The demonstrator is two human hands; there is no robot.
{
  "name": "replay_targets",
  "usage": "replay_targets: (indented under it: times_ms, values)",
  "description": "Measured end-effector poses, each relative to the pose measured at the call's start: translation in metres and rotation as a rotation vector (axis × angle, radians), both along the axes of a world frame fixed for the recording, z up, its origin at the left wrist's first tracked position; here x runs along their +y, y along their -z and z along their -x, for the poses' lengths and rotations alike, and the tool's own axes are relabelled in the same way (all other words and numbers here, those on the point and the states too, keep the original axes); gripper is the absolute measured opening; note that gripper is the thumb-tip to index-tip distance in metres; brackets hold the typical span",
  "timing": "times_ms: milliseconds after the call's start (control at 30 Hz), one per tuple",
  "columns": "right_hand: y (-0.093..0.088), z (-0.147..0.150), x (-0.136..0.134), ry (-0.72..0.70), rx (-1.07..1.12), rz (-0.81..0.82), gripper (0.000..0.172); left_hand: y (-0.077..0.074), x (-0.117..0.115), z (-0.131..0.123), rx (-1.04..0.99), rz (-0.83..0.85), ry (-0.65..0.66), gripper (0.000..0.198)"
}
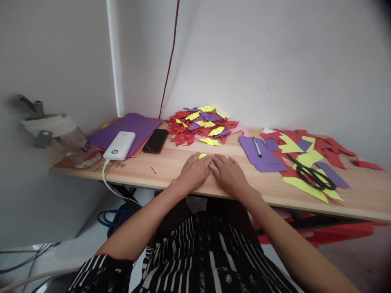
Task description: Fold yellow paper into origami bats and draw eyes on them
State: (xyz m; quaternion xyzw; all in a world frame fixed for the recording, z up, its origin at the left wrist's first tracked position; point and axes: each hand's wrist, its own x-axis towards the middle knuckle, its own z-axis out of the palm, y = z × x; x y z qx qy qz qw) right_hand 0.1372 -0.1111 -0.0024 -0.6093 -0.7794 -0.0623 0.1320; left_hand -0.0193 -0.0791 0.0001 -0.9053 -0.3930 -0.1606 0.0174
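A small yellow paper piece [202, 156] lies on the table near its front edge, mostly hidden under my fingers. My left hand [194, 171] is closed over its left side, with the fingers together and pressing down. From the right, my right hand [228, 173] holds the other side, fingers bent onto the paper. The two thumbs meet in the middle, nearly touching. Just beyond the hands rises a heap of folded paper pieces [201, 124] in red, yellow, purple and pink.
On the right lie purple sheets [259, 152] with a pen [257, 147], black scissors [314, 175] and loose paper cuttings [332, 150]. To the left are a phone [155, 141], a white power bank [120, 145] with a cable, purple paper [128, 126] and a bottle [73, 142].
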Motion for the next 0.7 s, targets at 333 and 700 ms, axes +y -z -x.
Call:
replay_targets:
  times_ms: [333,700]
  values:
    - [-0.006,0.005,-0.003,0.045,0.007,0.054,0.046,0.005,-0.007,0.000,-0.019,-0.088,-0.097,0.040]
    - [-0.012,0.014,0.000,0.139,-0.049,0.050,0.041,0.003,-0.006,-0.001,-0.039,-0.063,-0.104,0.041]
